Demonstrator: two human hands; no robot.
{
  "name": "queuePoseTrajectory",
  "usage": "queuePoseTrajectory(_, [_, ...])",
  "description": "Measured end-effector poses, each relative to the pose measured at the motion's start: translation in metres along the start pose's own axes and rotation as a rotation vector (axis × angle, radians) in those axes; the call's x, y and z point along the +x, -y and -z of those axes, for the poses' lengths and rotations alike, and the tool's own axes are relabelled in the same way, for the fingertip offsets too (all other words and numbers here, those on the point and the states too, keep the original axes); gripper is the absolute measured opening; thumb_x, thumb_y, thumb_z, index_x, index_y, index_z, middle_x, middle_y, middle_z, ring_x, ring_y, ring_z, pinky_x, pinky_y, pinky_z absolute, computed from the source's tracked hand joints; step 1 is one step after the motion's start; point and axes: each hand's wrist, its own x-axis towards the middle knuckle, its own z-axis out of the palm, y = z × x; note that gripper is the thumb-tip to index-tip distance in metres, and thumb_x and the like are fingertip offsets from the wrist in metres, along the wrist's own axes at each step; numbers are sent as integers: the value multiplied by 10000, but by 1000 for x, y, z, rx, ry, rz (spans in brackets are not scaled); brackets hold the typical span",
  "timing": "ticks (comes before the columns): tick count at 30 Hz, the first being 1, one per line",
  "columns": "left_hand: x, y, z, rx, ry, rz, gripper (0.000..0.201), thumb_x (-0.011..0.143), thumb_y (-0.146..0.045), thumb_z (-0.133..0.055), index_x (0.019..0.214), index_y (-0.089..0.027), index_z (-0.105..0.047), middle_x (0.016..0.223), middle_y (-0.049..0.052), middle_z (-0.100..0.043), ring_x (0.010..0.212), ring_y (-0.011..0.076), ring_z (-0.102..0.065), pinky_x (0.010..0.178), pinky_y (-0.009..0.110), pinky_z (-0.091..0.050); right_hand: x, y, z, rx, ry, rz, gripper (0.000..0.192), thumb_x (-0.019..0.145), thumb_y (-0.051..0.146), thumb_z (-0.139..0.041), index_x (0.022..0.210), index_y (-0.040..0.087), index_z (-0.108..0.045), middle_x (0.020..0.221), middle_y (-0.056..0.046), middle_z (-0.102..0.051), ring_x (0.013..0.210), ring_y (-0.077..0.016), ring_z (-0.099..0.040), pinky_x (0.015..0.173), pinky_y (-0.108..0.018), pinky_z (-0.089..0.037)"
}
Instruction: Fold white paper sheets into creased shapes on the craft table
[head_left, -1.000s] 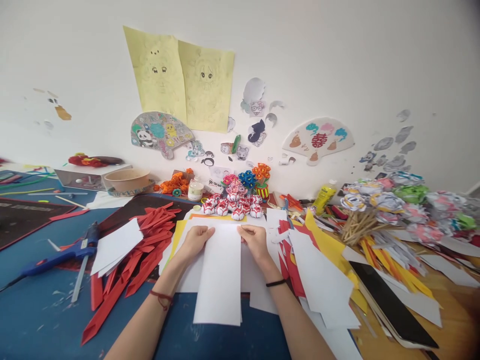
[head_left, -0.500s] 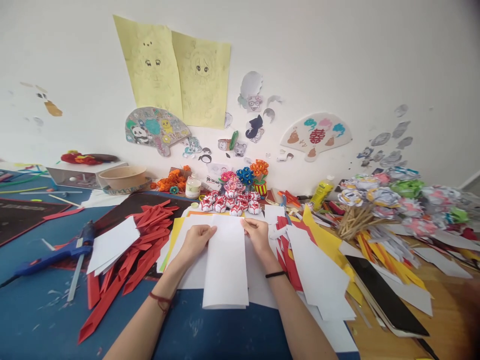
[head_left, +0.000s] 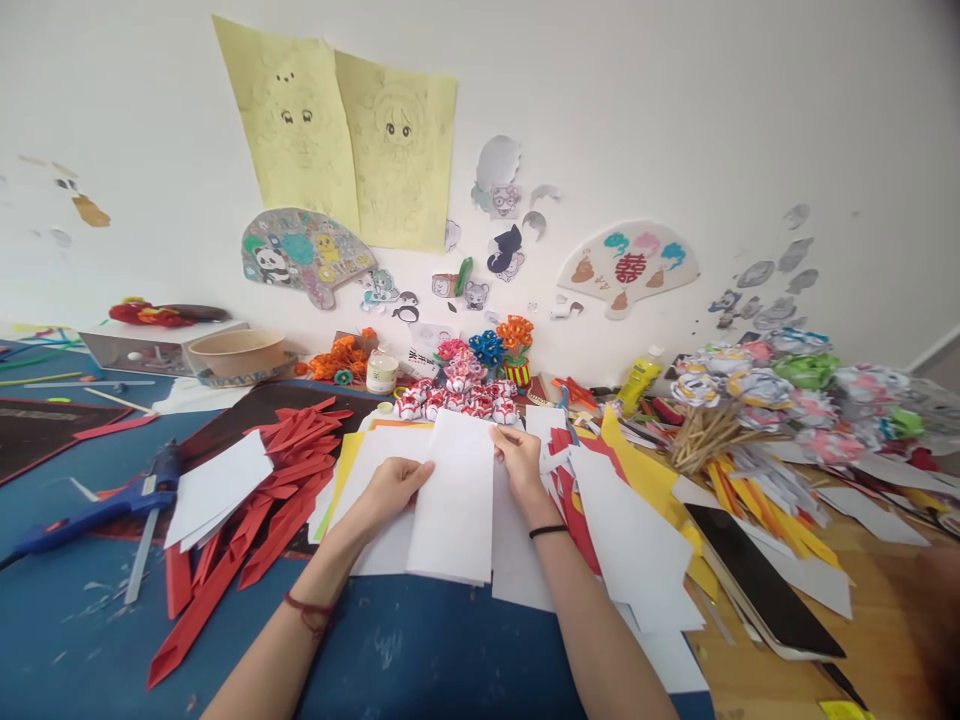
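Blue mat (head_left: 420, 660): nearest to us, it covers the near table, and both our forearms cross it toward the papers.
Left wrist: we wear a red cord (head_left: 307, 610) there.
Right wrist: we wear a black band (head_left: 550, 531) there.
White sheet (head_left: 454, 500): a tall folded piece, in front of us at the table's middle, lying on other white paper; its near edge reaches the mat.
Left hand (head_left: 390, 487): we pinch the sheet's left edge near the top, thumb on the face, fingers curled under.
Right hand (head_left: 519, 462): we grip the sheet's upper right corner, fingers closed on the edge.
Red strips (head_left: 255, 520): a loose heap just left of our left hand, spilling toward the near left.
White cards (head_left: 217, 485): a small stack resting on the red strips.
Glue gun (head_left: 90, 510): blue, well to the left on the mat.
Right pile: white, yellow and red paper (head_left: 637, 540) overlaps just beside our right hand; a black tablet (head_left: 757, 580) lies on the wood beyond it.
Red-and-white paper pieces (head_left: 457, 400): a cluster just past the sheet's top edge.
Paper flowers (head_left: 495, 350): pink, blue and orange, behind that cluster near the wall.
Bowl (head_left: 236, 352): tan, far left by the wall.
Yellow bottle (head_left: 637, 380): tilted, far right of the flowers.
Stick flowers (head_left: 787, 400): a heap at far right.
Wall: two yellow drawings (head_left: 337, 130), two fans (head_left: 626, 265) and small cut-outs hang there.
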Motion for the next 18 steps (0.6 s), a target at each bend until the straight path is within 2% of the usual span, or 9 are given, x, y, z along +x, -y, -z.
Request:
queuePoseTrajectory(1, [0, -1, 0, 39, -14, 2, 484, 810, -586, -410, 534, -202, -304, 492, -52, -272, 498, 96, -234, 504, 248, -175, 1, -1, 1, 3, -8, 0, 363, 747, 429, -656, 525, 162, -549, 479, 38, -424, 487, -97, -353, 483, -247, -270])
queuePoseTrajectory(5, [1, -3, 0, 265, -203, -37, 432, 805, -498, -430, 517, -192, -330, 509, -45, -280, 525, 105, -253, 527, 251, -184, 4, -2, 3, 9, -35, -4, 365, 736, 443, -667, 530, 162, -559, 477, 31, -454, 482, -100, -377, 485, -250, -292])
queuePoseTrajectory(6, [2, -3, 0, 283, -203, -43, 426, 808, -494, -425, 523, -191, -332, 516, -46, -279, 529, 105, -251, 529, 250, -186, 5, -3, 4, 9, -45, -3, 369, 730, 440, -675, 521, 163, -551, 476, 31, -458, 483, -100, -379, 487, -251, -293])
queuePoseTrajectory(10, [4, -4, 1, 244, -44, -40, 421, 806, -507, -426, 543, -194, -326, 512, -50, -293, 523, 104, -261, 524, 243, -195, 7, -3, 8, 13, -89, -1, 378, 728, 426, -682, 500, 168, -527, 469, 36, -446, 483, -97, -366, 487, -252, -284])
queuePoseTrajectory(15, [3, -6, 1, 245, -133, -2, 408, 784, -516, -465, 551, -184, -415, 517, -37, -372, 536, 112, -315, 534, 233, -223, 11, -5, 12, 18, -118, -12, 390, 718, 427, -689, 483, 172, -511, 466, 33, -451, 480, -100, -373, 489, -258, -285])
queuePoseTrajectory(18, [0, -7, 0, 147, -24, 29, 427, 801, -551, -445, 583, -184, -456, 500, -38, -393, 508, 114, -332, 526, 235, -230, 14, -5, 14, 31, -154, -13, 397, 720, 431, -682, 477, 176, -499, 469, 39, -430, 481, -96, -356, 487, -258, -275])
